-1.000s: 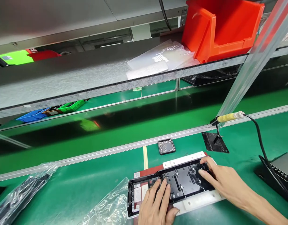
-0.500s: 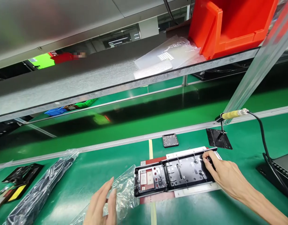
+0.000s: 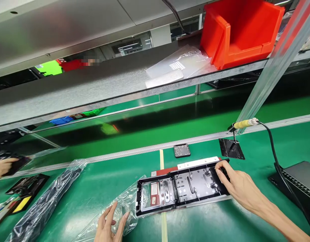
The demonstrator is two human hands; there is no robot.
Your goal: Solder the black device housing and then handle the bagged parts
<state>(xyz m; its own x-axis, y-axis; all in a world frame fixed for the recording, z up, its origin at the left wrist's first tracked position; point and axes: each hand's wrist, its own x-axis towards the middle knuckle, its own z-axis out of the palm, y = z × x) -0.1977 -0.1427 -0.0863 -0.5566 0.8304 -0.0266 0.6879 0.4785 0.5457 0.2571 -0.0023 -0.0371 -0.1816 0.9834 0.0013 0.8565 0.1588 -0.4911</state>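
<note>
A long black plastic housing (image 3: 195, 186), open side up, lies over a red-and-white fixture (image 3: 198, 163) on the green bench. My right hand (image 3: 231, 179) pinches the housing's right end between thumb and fingers. A crumpled clear plastic bag (image 3: 126, 205) reaches the housing's left end; whether that end is inside its mouth I cannot tell. Over the bag is my left hand (image 3: 111, 223), its fingers spread and curved, gripping nothing. At the housing's left part, a rectangular window shows the fixture beneath.
Behind the housing sits a small black tray of tiny metal parts (image 3: 182, 150). A yellow-handled tool (image 3: 244, 123) rests on a stand at right, its black cable trailing down. Bagged black parts (image 3: 47, 201) lie left. A co-worker's hand (image 3: 5, 166) holds a dark item far left. Overhead runs a shelf with a red bin (image 3: 245, 37).
The housing has slid left over the fixture, with my right hand on its end. My left hand has lowered and spread over the bag. A co-worker's hand has appeared at far left.
</note>
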